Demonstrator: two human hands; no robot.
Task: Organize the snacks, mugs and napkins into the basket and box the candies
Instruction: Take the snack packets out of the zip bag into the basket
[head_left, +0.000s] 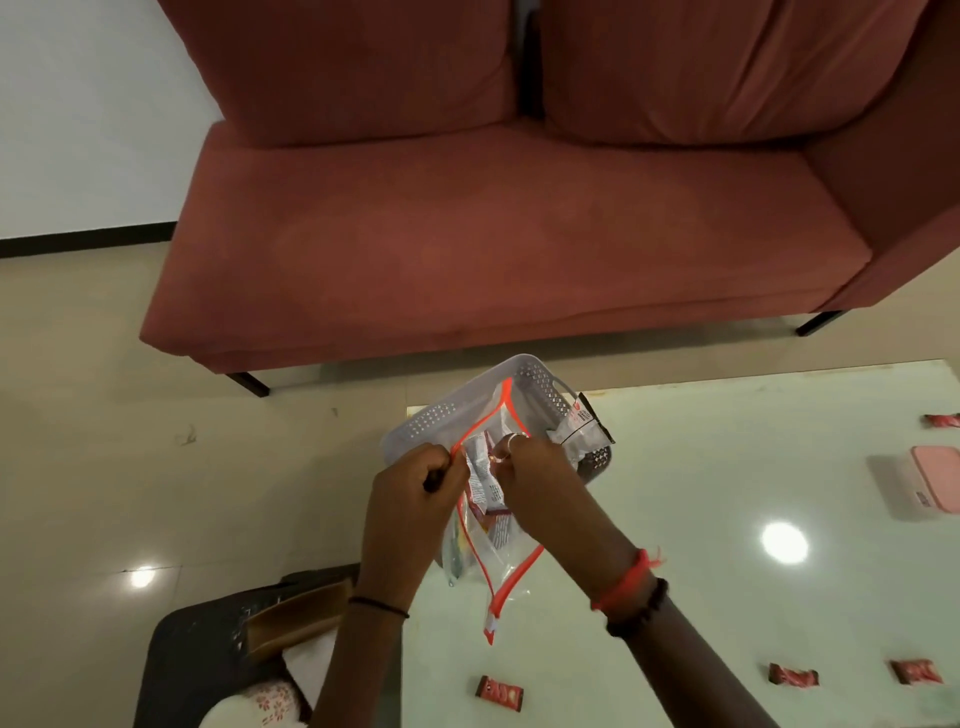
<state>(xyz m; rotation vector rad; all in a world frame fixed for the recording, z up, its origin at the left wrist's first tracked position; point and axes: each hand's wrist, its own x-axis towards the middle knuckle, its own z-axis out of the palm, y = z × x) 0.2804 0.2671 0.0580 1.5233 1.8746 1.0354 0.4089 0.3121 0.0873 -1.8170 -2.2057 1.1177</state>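
Red sofa (467, 234) at the back, pale glossy worktop (701, 519) in front, and both hands are on one clear zip bag (511, 574). The left hand (421, 483) has a tight pinching grip on its orange edge; the right hand (535, 478) curls its fingers round the opposite edge, so the mouth is pulled apart. Snack packets (480, 478) show inside, between the two grips. Just beyond the grip sits the grey perforated basket (441, 415), with a foil packet (584, 423) leaning at its right rim. Nearer than the grip lies a red candy (500, 692), with two more well off to its right. Far right of the grip sits the pink box (935, 483).
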